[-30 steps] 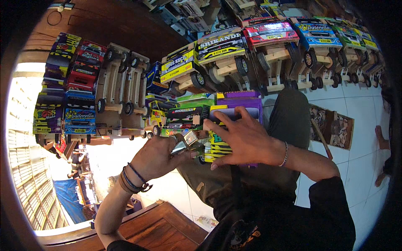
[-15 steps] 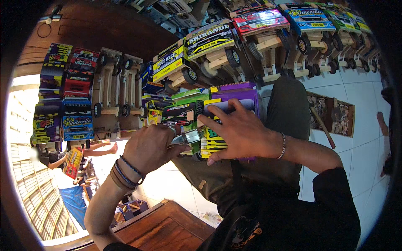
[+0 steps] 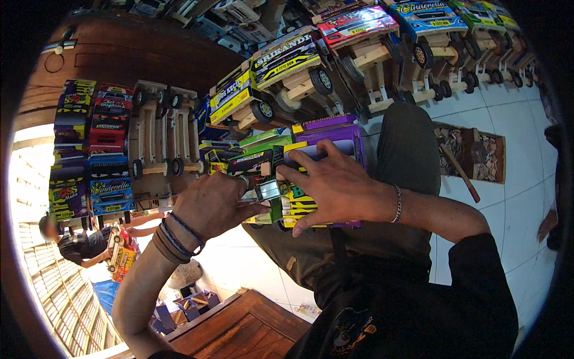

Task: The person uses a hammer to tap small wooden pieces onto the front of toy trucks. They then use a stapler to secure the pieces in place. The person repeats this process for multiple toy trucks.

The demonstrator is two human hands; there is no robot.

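Purple truck (image 3: 347, 145) beneath right hand (image 3: 342, 186)

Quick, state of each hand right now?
Left hand: closed, holding a shiny metal tool.
Right hand: open, fingers spread across the purple-and-yellow toy truck.

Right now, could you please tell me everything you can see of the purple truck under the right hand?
The purple truck is a boxy toy with printed faces: purple edges, a greyish panel and a yellow part with black stripes. The material beneath the print cannot be told. It sits beside the right leg, with a green truck to its left. The right hand rests on it, fingers spread, hiding much of it. The left hand holds a silver tool near the truck's left edge.
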